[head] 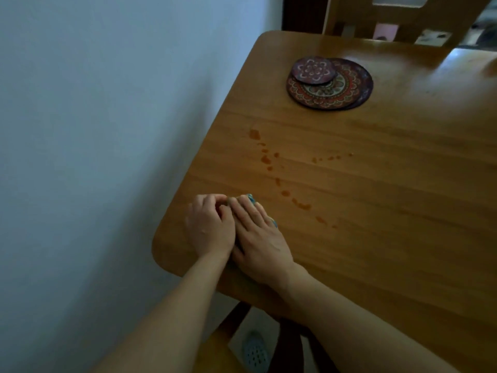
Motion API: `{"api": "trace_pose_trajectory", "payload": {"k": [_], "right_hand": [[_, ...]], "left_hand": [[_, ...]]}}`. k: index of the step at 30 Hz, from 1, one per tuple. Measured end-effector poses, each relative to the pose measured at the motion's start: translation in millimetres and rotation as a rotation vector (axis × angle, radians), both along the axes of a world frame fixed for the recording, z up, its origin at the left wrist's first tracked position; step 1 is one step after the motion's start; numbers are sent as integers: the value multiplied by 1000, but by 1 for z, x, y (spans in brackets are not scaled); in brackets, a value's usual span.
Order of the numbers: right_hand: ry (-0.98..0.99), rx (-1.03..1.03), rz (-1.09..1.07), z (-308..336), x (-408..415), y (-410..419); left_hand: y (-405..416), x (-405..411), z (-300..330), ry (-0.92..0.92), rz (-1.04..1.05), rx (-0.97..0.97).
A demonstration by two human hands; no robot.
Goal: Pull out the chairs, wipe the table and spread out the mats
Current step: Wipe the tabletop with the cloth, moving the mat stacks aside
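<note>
A wooden table (376,211) fills the right of the view, with a trail of reddish-brown spill drops (269,157) across its middle. Near its left front corner my right hand (258,238) lies flat on a small blue-green cloth (251,198), of which only edges show. My left hand (209,227) rests beside it, fingers curled at the cloth's near-left edge. A stack of round patterned mats (333,87) sits at the far side, with a smaller round mat (313,70) on top.
A pale wall (94,130) runs close along the table's left edge. A wooden chair back (398,20) stands at the far end. Below the table's front edge are a chair seat (215,345) and a slipper (255,351) on the floor.
</note>
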State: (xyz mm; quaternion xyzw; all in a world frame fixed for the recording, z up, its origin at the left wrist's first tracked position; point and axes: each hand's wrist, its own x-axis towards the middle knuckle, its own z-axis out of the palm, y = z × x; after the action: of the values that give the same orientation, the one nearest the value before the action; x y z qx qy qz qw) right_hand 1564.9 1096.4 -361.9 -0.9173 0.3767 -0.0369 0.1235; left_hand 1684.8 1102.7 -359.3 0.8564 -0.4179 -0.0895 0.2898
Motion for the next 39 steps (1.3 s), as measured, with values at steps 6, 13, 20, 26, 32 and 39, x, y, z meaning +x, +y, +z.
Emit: {"api": "trace_pose_trajectory", "payload": {"k": [6,13,20,26,32,39], "right_hand": [[41,5,-250,-4,-149,21],[30,-4,-1212,0,-225,-52],[-15,35,-546,0,-36,-40],[9,37,-22,-3,-103,-3],[32,31,-835,0,-195,-92],[63,-27,-678,-2,-55,-56]], "left_hand": [[-33,3,-6,-76,-102,134],[-33,-1,-17,-213,-134,213],[-33,0,-16,-130,-107,146],[-32,0,-14,-137,-126,154],[-32,-3,-13,-180,-133,203],[-33,-2,-14,-190,-134,196]]}}
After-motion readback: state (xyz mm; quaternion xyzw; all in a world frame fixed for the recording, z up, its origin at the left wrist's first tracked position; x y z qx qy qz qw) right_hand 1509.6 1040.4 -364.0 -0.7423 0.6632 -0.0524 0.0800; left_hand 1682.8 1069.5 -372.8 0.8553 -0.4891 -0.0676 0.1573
